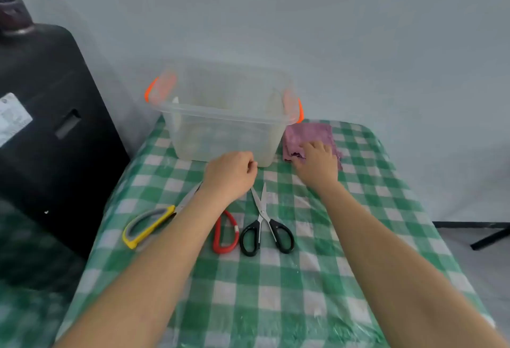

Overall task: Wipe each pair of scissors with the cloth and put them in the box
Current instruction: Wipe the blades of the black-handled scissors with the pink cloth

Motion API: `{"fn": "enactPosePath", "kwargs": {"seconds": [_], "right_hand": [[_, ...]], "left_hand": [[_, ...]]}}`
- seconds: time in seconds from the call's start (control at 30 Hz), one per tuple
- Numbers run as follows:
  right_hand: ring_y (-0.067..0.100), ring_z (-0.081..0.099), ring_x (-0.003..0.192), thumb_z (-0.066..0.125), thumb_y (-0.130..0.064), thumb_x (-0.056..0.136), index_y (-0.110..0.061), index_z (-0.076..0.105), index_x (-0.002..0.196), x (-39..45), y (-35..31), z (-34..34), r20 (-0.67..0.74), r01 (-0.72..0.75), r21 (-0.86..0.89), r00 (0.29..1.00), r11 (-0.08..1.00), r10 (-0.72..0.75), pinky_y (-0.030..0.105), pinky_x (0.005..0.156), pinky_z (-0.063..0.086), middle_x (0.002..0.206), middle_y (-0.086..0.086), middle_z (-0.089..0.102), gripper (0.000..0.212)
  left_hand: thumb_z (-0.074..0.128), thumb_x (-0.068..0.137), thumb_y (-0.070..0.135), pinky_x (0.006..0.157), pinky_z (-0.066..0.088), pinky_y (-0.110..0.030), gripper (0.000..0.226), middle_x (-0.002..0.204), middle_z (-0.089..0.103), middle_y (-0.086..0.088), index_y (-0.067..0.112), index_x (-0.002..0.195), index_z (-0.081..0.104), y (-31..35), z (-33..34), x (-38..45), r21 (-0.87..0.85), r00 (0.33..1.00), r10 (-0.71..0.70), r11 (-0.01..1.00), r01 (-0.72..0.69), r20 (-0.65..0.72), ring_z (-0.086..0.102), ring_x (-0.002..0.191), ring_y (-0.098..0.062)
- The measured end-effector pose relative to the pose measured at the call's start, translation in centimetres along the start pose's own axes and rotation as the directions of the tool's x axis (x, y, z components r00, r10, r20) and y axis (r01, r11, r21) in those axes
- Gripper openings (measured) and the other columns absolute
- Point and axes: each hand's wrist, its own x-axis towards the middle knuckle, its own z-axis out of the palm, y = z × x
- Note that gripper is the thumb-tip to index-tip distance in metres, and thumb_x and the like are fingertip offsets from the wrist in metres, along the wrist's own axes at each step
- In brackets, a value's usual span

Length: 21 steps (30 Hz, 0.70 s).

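Three pairs of scissors lie in a row on the checked tablecloth: yellow-and-grey handled scissors (149, 224) at the left, red-handled scissors (225, 233) partly under my left forearm, and black-handled scissors (263, 226) with blades slightly apart. A clear plastic box (220, 124) with orange clips stands behind them. A purple cloth (311, 133) lies right of the box. My right hand (316, 164) rests on the cloth's near edge, fingers on the fabric. My left hand (230, 172) hovers before the box, fingers loosely curled, holding nothing.
The green-and-white checked table (276, 292) runs toward me, with edges at left and right. A black case (47, 132) stands close on the left. A grey wall is behind the box. A black stand leg (491, 237) lies on the floor at the right.
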Motion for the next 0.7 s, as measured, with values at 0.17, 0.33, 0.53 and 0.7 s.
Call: {"fn": "enactPosePath", "kwargs": {"seconds": [0.17,0.33,0.53,0.7], "right_hand": [[0.030,0.048,0.114,0.044,-0.031,0.100,-0.015,0.065,0.114,1.8,0.0,-0.1,-0.008,0.075,-0.134,0.997,0.988,-0.076,0.040,0.093,0.041,0.116,0.008,0.060,0.030],[0.026,0.057,0.074,0.042,-0.014,0.098,-0.007,0.064,0.082,2.7,-0.1,-0.5,-0.082,-0.028,0.084,0.996,0.996,0.035,0.032,0.057,0.044,0.073,0.005,0.056,0.028],[0.022,0.051,0.078,0.034,-0.019,0.103,-0.010,0.049,0.100,2.8,0.2,-3.2,-0.122,-0.184,0.614,0.939,0.767,0.323,0.032,0.064,0.039,0.091,0.003,0.055,0.017],[0.009,0.050,0.072,0.037,-0.018,0.103,-0.012,0.046,0.098,1.7,-0.8,-7.0,-0.234,-0.044,0.816,0.887,0.576,0.398,0.013,0.055,0.039,0.081,-0.009,0.050,0.013]], "left_hand": [[0.038,0.102,0.030,0.055,0.047,-0.026,0.029,0.087,0.068,0.000,0.015,0.099,0.063,0.6,0.1,0.9,0.024,0.999,-0.024,0.999,0.023,0.032,0.056,0.061,-0.014],[0.038,0.102,0.030,0.051,0.040,-0.024,0.030,0.084,0.068,0.000,0.015,0.095,0.063,0.8,0.2,1.2,0.034,0.999,-0.033,0.999,0.032,0.034,0.055,0.061,-0.015],[0.038,0.102,0.029,0.047,0.031,-0.023,0.029,0.081,0.067,-0.001,0.015,0.090,0.060,2.1,-0.7,1.0,-0.008,0.999,-0.036,0.999,0.036,0.036,0.050,0.058,-0.011],[0.039,0.102,0.032,0.050,0.034,-0.024,0.031,0.081,0.065,0.002,0.015,0.099,0.065,3.3,-1.9,0.6,-0.089,1.000,-0.004,0.996,0.005,0.015,0.050,0.058,-0.008]]}}
